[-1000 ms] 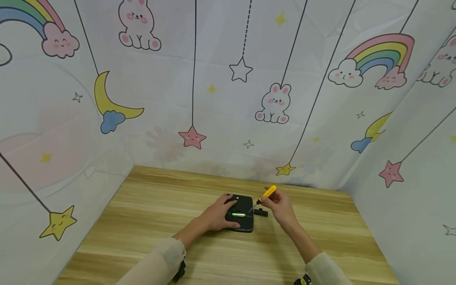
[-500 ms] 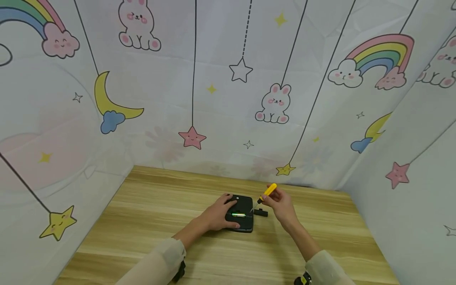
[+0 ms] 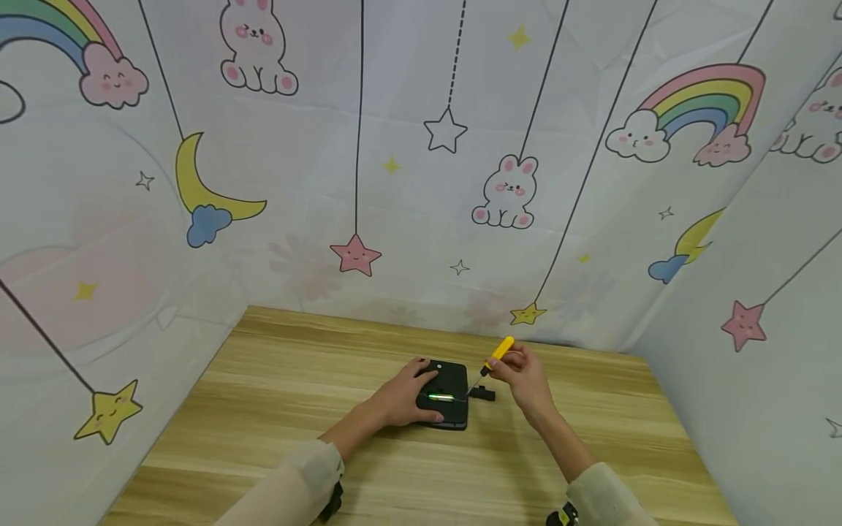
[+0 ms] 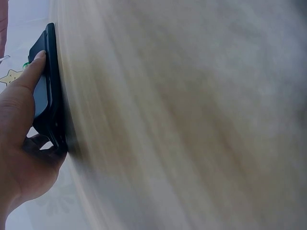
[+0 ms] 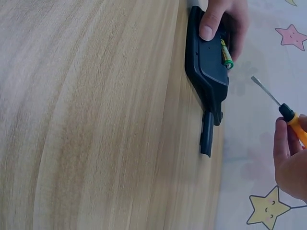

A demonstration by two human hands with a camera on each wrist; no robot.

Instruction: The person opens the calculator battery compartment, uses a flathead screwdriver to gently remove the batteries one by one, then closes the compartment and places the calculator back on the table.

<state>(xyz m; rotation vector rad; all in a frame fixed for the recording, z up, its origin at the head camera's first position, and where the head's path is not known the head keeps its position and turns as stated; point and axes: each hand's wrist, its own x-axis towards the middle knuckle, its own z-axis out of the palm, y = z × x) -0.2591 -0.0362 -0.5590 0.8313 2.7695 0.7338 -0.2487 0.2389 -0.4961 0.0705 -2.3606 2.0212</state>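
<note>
So our right hand (image 3: 526, 381) has thumb and fingers pinching the yellow handle of a screwdriver (image 3: 501, 351), and its metal tip hangs in the air above the right end of a black device (image 3: 452, 376), apart from it. Our left hand (image 3: 400, 396) grips that device, thumb over the near part, the other fingers spread toward the far edge. Just right of those fingers, in the gap between index and thumb, we've got a green battery (image 3: 441, 397) showing in the device's upper face. Below and left of our right fingers, a small black piece (image 3: 484, 394) lies on the wooden table (image 3: 263, 394), right by the device. Well beyond our fingertips there's a white backdrop (image 3: 296, 168) with stars, bunnies and rainbows.
</note>
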